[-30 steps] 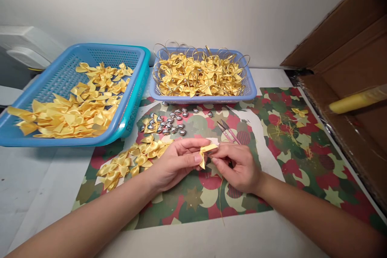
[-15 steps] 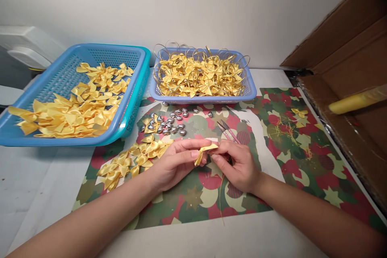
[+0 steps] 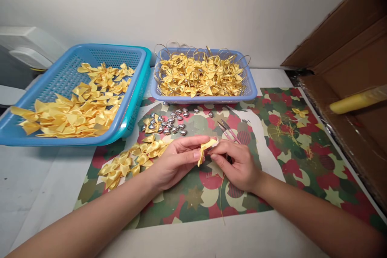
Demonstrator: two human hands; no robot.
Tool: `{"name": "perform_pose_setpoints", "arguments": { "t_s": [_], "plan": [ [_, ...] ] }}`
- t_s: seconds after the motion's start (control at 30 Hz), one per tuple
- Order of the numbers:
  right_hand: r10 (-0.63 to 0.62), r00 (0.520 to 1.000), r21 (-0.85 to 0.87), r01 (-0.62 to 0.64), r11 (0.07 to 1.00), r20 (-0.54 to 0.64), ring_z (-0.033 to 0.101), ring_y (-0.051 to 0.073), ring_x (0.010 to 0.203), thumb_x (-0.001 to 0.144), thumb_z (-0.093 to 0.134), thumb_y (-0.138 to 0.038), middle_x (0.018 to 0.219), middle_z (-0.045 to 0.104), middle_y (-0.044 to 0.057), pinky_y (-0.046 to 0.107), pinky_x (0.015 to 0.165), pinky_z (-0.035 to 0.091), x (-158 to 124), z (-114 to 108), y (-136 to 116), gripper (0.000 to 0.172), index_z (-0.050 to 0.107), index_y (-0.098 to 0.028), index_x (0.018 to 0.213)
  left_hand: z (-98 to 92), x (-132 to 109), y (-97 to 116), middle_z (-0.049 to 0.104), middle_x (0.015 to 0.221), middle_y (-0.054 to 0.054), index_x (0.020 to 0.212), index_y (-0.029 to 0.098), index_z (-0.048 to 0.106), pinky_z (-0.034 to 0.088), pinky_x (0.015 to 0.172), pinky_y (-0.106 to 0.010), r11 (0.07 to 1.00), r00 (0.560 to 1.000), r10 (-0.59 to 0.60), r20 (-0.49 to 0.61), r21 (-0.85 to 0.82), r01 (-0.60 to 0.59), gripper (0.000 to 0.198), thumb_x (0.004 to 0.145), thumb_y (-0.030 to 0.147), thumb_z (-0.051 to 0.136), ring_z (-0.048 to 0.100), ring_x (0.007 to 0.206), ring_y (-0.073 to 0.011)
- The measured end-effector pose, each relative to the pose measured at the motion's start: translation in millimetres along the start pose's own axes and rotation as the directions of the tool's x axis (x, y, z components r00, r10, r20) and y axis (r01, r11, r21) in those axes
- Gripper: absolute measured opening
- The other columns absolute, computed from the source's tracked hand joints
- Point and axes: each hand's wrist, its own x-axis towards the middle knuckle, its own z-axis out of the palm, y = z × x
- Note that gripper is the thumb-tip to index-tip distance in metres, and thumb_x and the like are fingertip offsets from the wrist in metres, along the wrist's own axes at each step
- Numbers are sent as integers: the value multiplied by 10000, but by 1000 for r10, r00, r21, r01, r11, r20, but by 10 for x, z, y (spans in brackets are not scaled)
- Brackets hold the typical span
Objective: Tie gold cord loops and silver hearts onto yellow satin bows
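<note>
Pinched between the thumb and fingers of my left hand (image 3: 178,161) is a yellow ribbon bow (image 3: 204,150), held over the patterned paper. Close against its right side is my right hand (image 3: 238,163), with thumb and forefinger pressed together. A thin gold cord (image 3: 222,197) hangs down from beneath the right fingers; its upper end is hidden by them. Beside my left wrist lies a loose heap of yellow bows (image 3: 121,165). Several silver beads (image 3: 174,130) are scattered beyond my hands. A pair of thread snips (image 3: 228,131) lies just past my right hand.
A blue basket (image 3: 54,141) of yellow bows stands at left, stacked on a teal one. At the back, a smaller basket (image 3: 205,99) holds bows with gold cord loops. Thread scraps (image 3: 287,133) lie on the patterned paper at right, near a cardboard box (image 3: 341,72).
The bow in my left fingers has tilted and turned slightly, showing more of its ribbon. Both hands remain in nearly the same place.
</note>
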Motion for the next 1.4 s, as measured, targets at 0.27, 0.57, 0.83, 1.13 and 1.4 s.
{"name": "perform_pose_setpoints", "arguments": {
  "t_s": [0.27,0.57,0.83,1.13,1.4],
  "plan": [
    [-3,1000,-12,3,1000,-11,573,116,630,903,538,-95,669,635,-11,234,603,464,7,-1,-9,142,583,-201,819,18,-6,19,794,973,-3,941,201,799,535,773,-152,1000,1000,-7,-1,-3,7,300,651,140,847,694,752,-84],
    [-3,1000,-10,3,1000,-12,565,122,626,899,538,-90,670,630,-5,246,598,455,-1,-2,1,145,575,-200,813,8,-11,17,792,948,-15,943,211,799,513,763,-178,1000,1000,-23,-10,-4,22,305,647,152,847,679,753,-94],
    [-8,1000,-18,8,1000,-12,569,122,627,899,538,-93,668,635,-2,245,596,454,7,-5,-3,145,568,-200,805,-3,-21,11,785,971,-31,948,214,799,497,799,-221,1000,1000,-21,-13,7,21,301,656,148,834,674,799,-122],
    [-6,1000,-25,6,1000,13,577,129,640,902,524,-96,688,645,2,261,619,474,3,-5,1,146,576,-207,822,-23,-7,-9,775,939,-24,920,217,805,486,774,-209,999,999,-19,-26,27,20,295,634,167,861,660,797,-118],
    [-11,1000,-8,11,1000,26,570,131,641,908,515,-97,686,643,5,267,618,471,13,4,3,157,592,-203,822,-19,-9,-16,767,997,-35,947,226,802,483,779,-215,997,999,-20,30,79,18,283,670,198,849,652,823,-123]
  ]
}}
